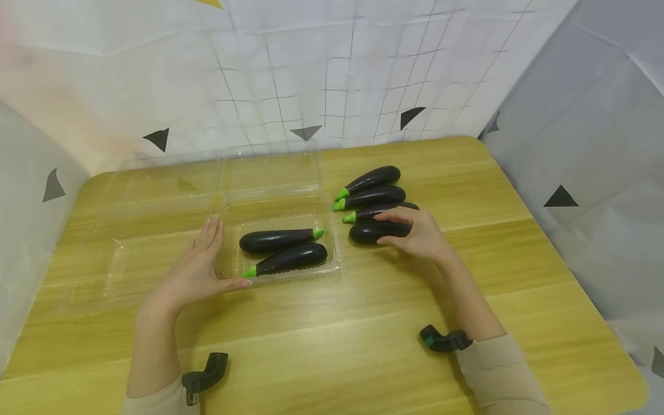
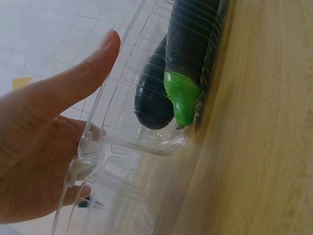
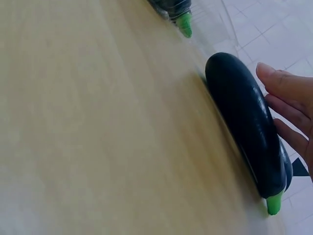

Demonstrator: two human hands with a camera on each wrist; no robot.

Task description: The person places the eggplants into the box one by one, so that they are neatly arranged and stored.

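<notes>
A clear plastic clamshell box [image 1: 280,207] lies with its lids spread out. Two dark eggplants, one behind [image 1: 277,240] and one in front [image 1: 298,258], are in its right-hand compartment, their green stem ends pointing opposite ways. My left hand [image 1: 194,271] rests spread at that compartment's left side, thumb along the front rim; in the left wrist view the thumb [image 2: 83,78] lies over the clear rim. Over the nearest eggplant [image 1: 370,233] of the loose group hovers my right hand [image 1: 417,233], thumb and fingers parted around it. The right wrist view shows the fingers beside this eggplant [image 3: 239,117].
Behind the nearest loose eggplant lie three more, stems leftward: one close behind [image 1: 370,214], a middle one [image 1: 376,197] and the farthest [image 1: 373,178]. The wooden table [image 1: 321,346] meets a white sheet wall [image 1: 363,75] at the back.
</notes>
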